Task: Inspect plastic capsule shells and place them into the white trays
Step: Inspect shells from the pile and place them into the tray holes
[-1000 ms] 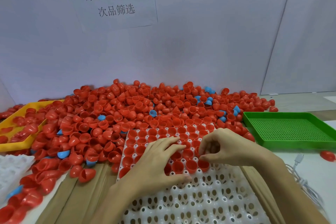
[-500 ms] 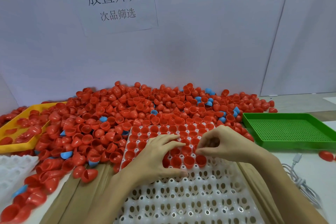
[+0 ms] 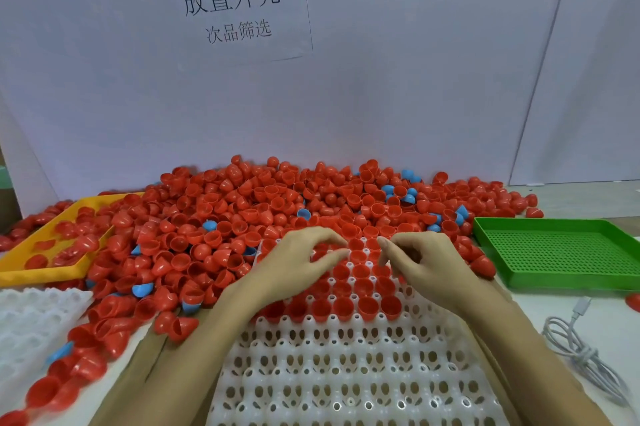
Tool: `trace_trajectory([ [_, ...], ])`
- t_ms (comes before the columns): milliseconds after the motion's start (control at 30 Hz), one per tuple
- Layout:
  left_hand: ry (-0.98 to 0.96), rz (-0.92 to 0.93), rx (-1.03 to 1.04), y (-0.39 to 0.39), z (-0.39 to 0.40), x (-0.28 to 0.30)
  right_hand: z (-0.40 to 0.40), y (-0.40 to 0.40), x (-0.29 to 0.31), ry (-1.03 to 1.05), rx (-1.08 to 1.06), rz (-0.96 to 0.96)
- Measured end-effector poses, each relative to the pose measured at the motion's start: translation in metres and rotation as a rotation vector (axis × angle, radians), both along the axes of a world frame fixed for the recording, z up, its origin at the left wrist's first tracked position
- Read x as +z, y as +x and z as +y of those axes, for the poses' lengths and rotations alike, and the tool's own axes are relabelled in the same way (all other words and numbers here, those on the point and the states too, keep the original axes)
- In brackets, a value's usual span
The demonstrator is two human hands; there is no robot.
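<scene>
A big heap of red capsule shells (image 3: 242, 211), with a few blue shells (image 3: 408, 199) mixed in, covers the far half of the table. In front of me lies the white tray (image 3: 346, 373). Its far rows hold red shells (image 3: 367, 306) with their openings up, while its near rows are bare. My left hand (image 3: 301, 263) and my right hand (image 3: 426, 263) hover side by side over the filled far rows. Their fingers are loosely bent and the tips point at each other, close to the heap's edge. I see no shell in either hand.
A yellow tray (image 3: 38, 275) with some red shells sits at the left, and a second white tray (image 3: 31, 315) lies in front of it. A green perforated tray (image 3: 554, 252) stands at the right, with a coiled white cable (image 3: 581, 356) nearer me. A paper sign (image 3: 228, 3) hangs on the back wall.
Both hands have moved from the tray's front filled row up to its far rows near the heap. The right hand's pinch has loosened.
</scene>
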State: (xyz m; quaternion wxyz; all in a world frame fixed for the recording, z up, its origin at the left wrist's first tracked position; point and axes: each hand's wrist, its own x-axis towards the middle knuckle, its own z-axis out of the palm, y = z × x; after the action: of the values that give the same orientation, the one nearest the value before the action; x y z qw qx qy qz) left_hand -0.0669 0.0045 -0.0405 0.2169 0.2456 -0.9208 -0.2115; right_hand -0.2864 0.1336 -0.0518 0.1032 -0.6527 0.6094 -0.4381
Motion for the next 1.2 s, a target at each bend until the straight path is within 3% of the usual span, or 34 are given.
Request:
trace_trajectory([
  [167,-0.392,-0.062,0.017,-0.018,-0.027,-0.007,-0.002,-0.001,-0.005,-0.054,-0.034,0.027],
  [367,-0.650,-0.245,-0.136,-0.042,-0.051,-0.011,-0.002,-0.005,-0.005,-0.061,-0.067,0.028],
  [500,-0.612,-0.208,-0.108,-0.049,-0.059,-0.004,-0.002,-0.007,-0.005,-0.052,-0.066,0.009],
  [667,-0.400,-0.031,0.024,-0.063,-0.076,0.016,-0.003,-0.006,-0.005,-0.053,-0.061,0.020],
  [833,-0.302,-0.111,0.079,-0.099,-0.091,0.024,-0.003,-0.004,-0.006,-0.041,-0.057,0.038],
  [1067,-0.520,-0.464,0.016,-0.151,-0.078,0.014,-0.002,-0.005,-0.003,-0.039,-0.083,0.039],
  [1200,-0.523,-0.323,0.023,-0.156,-0.078,0.008,0.000,-0.003,-0.002,-0.035,-0.078,0.037],
])
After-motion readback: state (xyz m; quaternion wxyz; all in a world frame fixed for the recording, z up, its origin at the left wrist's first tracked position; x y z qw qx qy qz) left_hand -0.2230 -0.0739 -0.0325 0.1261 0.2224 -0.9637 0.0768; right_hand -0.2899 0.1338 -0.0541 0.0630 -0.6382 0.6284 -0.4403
